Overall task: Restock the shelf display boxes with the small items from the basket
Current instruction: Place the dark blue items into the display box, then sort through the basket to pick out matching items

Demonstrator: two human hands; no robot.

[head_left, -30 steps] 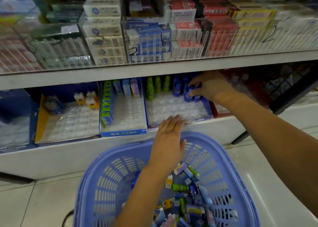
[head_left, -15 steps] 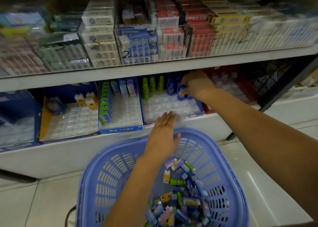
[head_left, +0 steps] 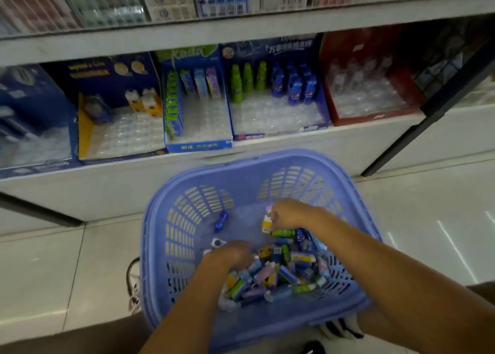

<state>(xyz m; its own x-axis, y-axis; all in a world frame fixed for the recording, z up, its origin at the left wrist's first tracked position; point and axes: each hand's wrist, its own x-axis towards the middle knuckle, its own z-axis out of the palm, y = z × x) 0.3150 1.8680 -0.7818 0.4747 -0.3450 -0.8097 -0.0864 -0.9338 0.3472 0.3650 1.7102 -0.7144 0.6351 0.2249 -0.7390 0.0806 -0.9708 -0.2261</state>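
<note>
Shelf unit [head_left: 241, 32]: white, two tiers in view; upper tier blurred, stocked with boxed goods behind a clear front.

Floor [head_left: 40, 268]: pale glossy tiles.

Basket [head_left: 294, 163]: lilac plastic, slotted walls, on the floor just in front of the lower tier, both forearms reaching into it.

Display boxes, lower tier, side by side, each lined with a clear blister tray that is mostly unfilled:
- Red box [head_left: 375, 119], far right; contents unclear.
- Blue box [head_left: 325, 104], right of centre; green bottles [head_left: 247, 81] and dark blue bottles [head_left: 294, 84] upright along its back rows.
- Narrow blue box [head_left: 198, 146], centre; green packs down its left side, blue and purple packs at the back.
- Blue-and-yellow box [head_left: 83, 128], left of centre; two small yellow-and-white bottles [head_left: 144, 101] at the rear right.
- Dark blue box [head_left: 24, 96], far left, partly cut off.

Small items [head_left: 284, 270]: a mixed heap of bottles and packs, many colours, in the near right part of the basket; one blue bottle [head_left: 221, 221] lies apart on the basket floor.

Right hand [head_left: 290, 214]: in the basket at the far edge of the heap, fingers curled narrow about small pieces; exactly which, cannot tell.

Left hand [head_left: 230, 254]: buried at the left edge of the heap, blurred; finger spread cannot be told.
</note>
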